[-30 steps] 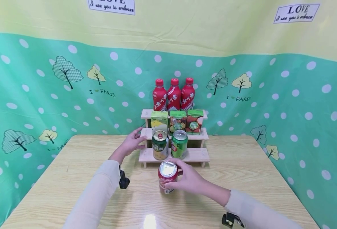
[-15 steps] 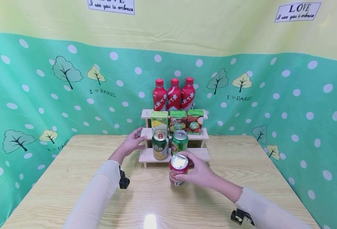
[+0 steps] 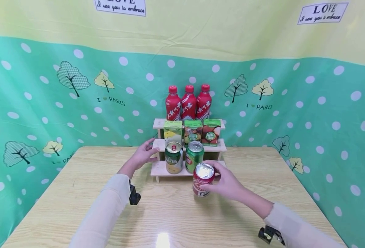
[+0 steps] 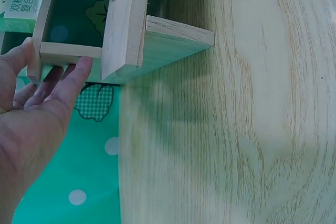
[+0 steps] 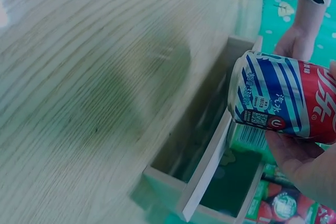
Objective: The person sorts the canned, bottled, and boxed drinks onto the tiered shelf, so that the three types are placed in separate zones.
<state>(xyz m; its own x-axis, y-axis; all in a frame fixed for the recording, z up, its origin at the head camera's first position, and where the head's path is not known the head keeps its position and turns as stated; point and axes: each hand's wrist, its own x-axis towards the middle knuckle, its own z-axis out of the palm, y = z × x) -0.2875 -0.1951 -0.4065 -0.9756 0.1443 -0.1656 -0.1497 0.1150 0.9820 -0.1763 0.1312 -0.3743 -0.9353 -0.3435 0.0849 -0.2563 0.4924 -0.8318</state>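
My right hand grips a red soda can with a silver top, close in front of the shelf's lowest step. In the right wrist view the soda can shows blue and white stripes near its base, with the thumb and fingers curled round it. My left hand holds the left end of a three-step wooden shelf; in the left wrist view its thumb and fingers lie either side of the middle board. On the lowest step stand a dark green can and a bright green can.
Three juice cartons line the middle step. Red bottles stand along the top step. The shelf stands on a light wooden table with a dotted green and yellow cloth hanging behind.
My right hand has carried the red soda can to the right and slightly away from me, toward the right part of the lowest step. My left hand stays on the shelf.
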